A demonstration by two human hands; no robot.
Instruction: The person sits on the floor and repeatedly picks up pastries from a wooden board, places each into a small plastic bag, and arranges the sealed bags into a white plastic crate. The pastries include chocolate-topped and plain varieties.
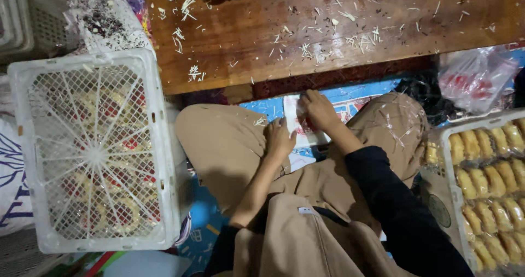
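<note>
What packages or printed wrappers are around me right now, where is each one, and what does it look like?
Clear packet: between the knees, under both hands; flat, white with red print.
Plastic bag: upper right, by the table; crumpled, clear with red print.
Wrapped packets: under the upturned white crate on the left; red and yellow.
Round green label: on brown card beside the tray of yellow cakes, right.

A flat white packet with red print (302, 125) lies at centre, toward twelve o'clock, under both hands; a crumpled clear bag with red inside (474, 77) sits at two o'clock; a round green label (439, 210), perhaps on a brown bag, shows at four o'clock.
</note>
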